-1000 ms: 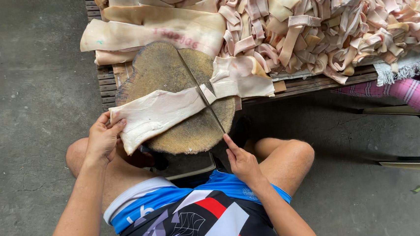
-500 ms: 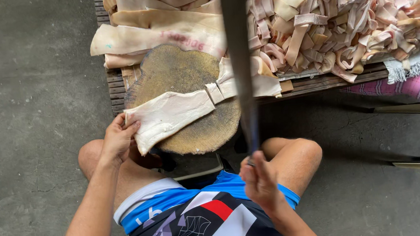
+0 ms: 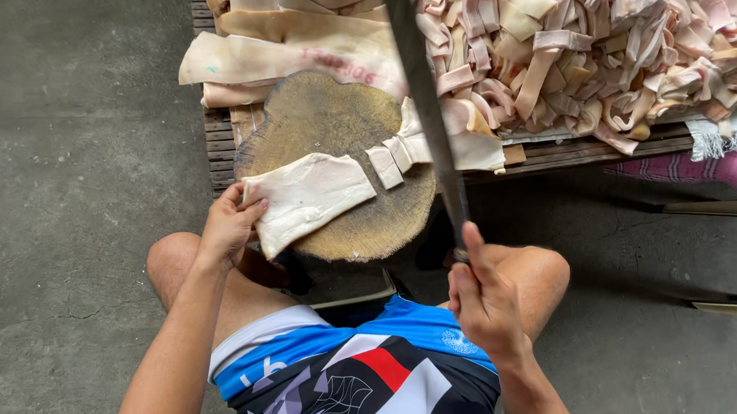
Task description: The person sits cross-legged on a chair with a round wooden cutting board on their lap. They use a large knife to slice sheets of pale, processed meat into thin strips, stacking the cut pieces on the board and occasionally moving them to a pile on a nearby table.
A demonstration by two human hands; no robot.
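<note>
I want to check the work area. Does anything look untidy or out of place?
Yes. The pale slab held by the left hand hangs over the round chopping block's near edge, and cut strips lie loose where the blade is raised.

The slab (image 3: pixel 307 196) is creamy white; the round block (image 3: pixel 328 123) is brown. The far heap of strips (image 3: pixel 599 35) is pink and beige. The blade (image 3: pixel 423 99) is dark grey.

Rough, matt wooden chopping block (image 3: pixel 338 140); pale, smooth, slightly glossy skin slab (image 3: pixel 307 198) at its 7 o'clock; dull dark metal blade (image 3: pixel 427 116); weathered slatted wood pallet (image 3: pixel 589 150); coarse matt concrete floor (image 3: pixel 63 168).
</note>
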